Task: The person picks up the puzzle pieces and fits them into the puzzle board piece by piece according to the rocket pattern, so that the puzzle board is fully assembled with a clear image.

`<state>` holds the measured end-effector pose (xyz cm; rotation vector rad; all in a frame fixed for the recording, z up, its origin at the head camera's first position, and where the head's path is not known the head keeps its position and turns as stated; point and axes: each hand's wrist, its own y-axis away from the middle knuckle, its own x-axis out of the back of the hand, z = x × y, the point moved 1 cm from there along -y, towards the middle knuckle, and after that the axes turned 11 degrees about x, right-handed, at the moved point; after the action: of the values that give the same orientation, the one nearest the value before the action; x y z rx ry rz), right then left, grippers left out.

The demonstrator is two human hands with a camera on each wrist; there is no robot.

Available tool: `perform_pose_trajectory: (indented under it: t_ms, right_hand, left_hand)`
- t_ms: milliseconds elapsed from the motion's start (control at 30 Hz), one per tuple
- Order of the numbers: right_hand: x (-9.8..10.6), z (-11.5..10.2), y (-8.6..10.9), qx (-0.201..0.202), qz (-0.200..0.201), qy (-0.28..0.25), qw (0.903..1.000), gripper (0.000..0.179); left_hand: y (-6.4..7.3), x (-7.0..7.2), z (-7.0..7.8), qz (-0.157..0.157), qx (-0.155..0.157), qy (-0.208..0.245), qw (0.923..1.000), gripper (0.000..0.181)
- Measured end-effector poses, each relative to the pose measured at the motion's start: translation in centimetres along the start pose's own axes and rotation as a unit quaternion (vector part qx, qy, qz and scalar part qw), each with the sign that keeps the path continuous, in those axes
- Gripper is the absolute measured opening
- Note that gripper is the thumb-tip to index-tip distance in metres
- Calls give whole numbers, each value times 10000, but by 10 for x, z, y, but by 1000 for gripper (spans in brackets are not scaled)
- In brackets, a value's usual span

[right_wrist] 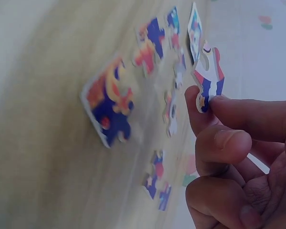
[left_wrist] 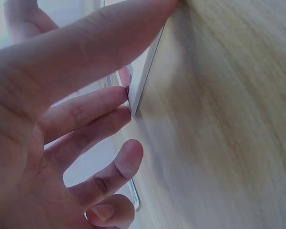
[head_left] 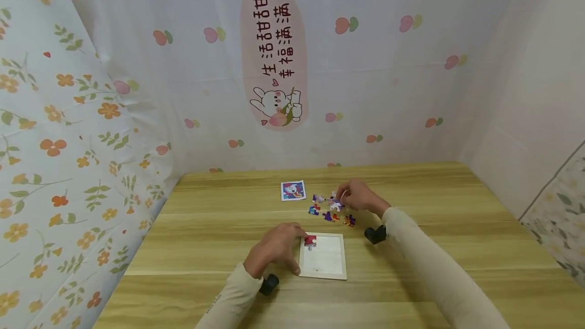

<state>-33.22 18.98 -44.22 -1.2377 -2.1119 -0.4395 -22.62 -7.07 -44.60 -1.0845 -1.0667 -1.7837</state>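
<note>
A square puzzle tray with a pale rim lies on the wooden table. One red puzzle piece sits in its upper left corner. My left hand touches the tray's left side, thumb by the lower corner and fingertips at the upper one. Over the loose pieces, my right hand pinches a white, purple and red puzzle piece between thumb and fingertip, raised off the table. Several colourful puzzle pieces lie scattered below it, among them a corner piece with purple and orange.
Left of the loose pieces, a small square picture card lies near the back of the table. Printed curtains hang behind the table and on its left. Each wrist carries a black camera.
</note>
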Motion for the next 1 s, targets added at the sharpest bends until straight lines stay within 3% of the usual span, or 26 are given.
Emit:
perform_pose_trajectory:
  t_ms: [500, 833, 1000]
  right_hand:
    - [-25, -6, 19, 243, -269, -11, 9993, 17]
    - [-38, -12, 30, 167, -516, -304, 9981, 17]
    - [-44, -16, 32, 448, -551, -61, 9975, 16]
  left_hand:
    - [0, -1, -2, -4, 46, -2, 10000, 76]
    - [0, -2, -3, -40, 6, 55, 10000, 77]
    - [-3, -2, -3, -20, -56, 9, 10000, 77]
